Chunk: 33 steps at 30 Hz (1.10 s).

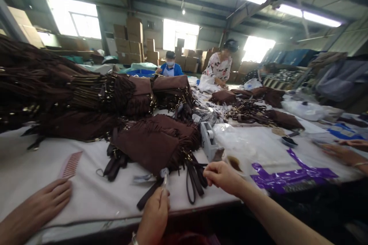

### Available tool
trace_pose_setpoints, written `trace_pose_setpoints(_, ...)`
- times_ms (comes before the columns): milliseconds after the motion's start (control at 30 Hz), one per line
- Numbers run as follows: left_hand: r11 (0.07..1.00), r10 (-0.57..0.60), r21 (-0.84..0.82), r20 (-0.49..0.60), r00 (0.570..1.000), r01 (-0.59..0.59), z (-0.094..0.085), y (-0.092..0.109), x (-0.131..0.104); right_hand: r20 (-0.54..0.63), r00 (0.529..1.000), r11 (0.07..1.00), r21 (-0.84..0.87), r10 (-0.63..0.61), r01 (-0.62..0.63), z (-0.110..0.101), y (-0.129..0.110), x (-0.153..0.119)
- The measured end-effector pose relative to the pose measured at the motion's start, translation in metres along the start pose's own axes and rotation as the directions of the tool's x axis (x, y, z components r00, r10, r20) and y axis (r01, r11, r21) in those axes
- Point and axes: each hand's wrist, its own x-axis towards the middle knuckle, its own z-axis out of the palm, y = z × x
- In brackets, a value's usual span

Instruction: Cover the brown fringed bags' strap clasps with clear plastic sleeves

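**Left hand (155,210) pinching a pale slender item (165,182) beside a dark brown fringed bag (145,147)**

Your left thumb and index are pressed together on the pale item, which points up at the bag's near edge; too blurred to say what it is. Your right hand (222,176) is just right of the bag's dark strap loops (192,183), fingers curled and bunched. A thin dark strip shows at the tips; can't tell if you're pinching it.

Bag lies on the white-covered table (94,193) in front of you, fringe toward the right. A grey tape dispenser (207,141) stands right of it, a small container of brown liquid (242,167) just behind your right hand, purple plastic tape (290,178) farther right. Stacked brown bags (94,88) behind, to the left.

Not yours: a co-worker's hand (43,203) lies flat at far left, fingers together, near a pink comb (72,164); more co-worker hands (342,155) reach in at far right. People work across the table.
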Motion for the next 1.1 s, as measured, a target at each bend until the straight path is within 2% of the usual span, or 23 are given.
trace_pose_setpoints(67, 0.996, 0.081, 0.036, -0.004, 0.997, -0.081, -0.002, 0.004, -0.004, 0.165, 0.985, 0.99, 0.135, -0.051, 0.028, 0.03, -0.02, -0.005)
trace_pose_setpoints(133, 0.986, 0.136, 0.094, -0.016, 0.991, -0.134, -0.005, 0.005, -0.007, 0.244, 0.965, 0.982, 0.185, -0.094, 0.048, 0.057, -0.038, -0.003)
trace_pose_setpoints(233, 0.965, 0.201, 0.172, -0.008, 0.98, -0.196, -0.008, 0.003, -0.011, 0.278, 0.955, 0.982, 0.179, -0.102, 0.053, 0.089, -0.056, 0.01)
trace_pose_setpoints(333, 0.935, 0.28, 0.23, -0.016, 0.96, -0.269, -0.01, -0.006, -0.014, 0.268, 0.96, 0.993, 0.101, -0.079, 0.054, 0.109, -0.062, 0.021)
trace_pose_setpoints(467, 0.881, 0.363, 0.355, -0.084, 0.928, -0.313, -0.007, -0.023, -0.014, 0.264, 0.961, 0.997, 0.0, -0.077, 0.08, 0.121, -0.06, 0.027)
trace_pose_setpoints(600, 0.797, 0.462, 0.472, -0.078, 0.883, -0.375, -0.004, -0.033, -0.013, 0.24, 0.971, 0.998, -0.062, -0.008, 0.024, 0.125, -0.06, 0.027)
trace_pose_setpoints(733, 0.752, 0.482, 0.572, -0.14, 0.865, -0.327, 0.0, -0.042, -0.016, 0.214, 0.975, 0.995, -0.095, 0.05, -0.03, 0.128, -0.061, 0.026)
trace_pose_setpoints(800, 0.713, 0.538, 0.609, -0.158, 0.828, -0.347, 0.001, -0.05, -0.017, 0.199, 0.979, 0.995, -0.099, 0.05, -0.03, 0.131, -0.06, 0.027)
trace_pose_setpoints(867, 0.659, 0.618, 0.622, -0.128, 0.776, -0.422, 0.002, -0.056, -0.017, 0.184, 0.982, 0.995, -0.1, 0.048, -0.03, 0.133, -0.06, 0.027)
trace_pose_setpoints(900, 0.648, 0.635, 0.616, -0.111, 0.764, -0.449, 0.001, -0.057, -0.017, 0.182, 0.982, 0.995, -0.097, 0.05, -0.033, 0.134, -0.059, 0.027)
trace_pose_setpoints(967, 0.696, 0.59, 0.572, -0.11, 0.8, -0.435, -0.001, -0.054, -0.018, 0.184, 0.982, 0.996, -0.082, 0.038, -0.024, 0.132, -0.058, 0.026)
trace_pose_setpoints(1100, 0.885, 0.363, 0.363, -0.146, 0.92, -0.291, -0.008, -0.031, -0.02, 0.217, 0.976, 1.0, -0.021, 0.025, -0.021, 0.126, -0.055, 0.021)
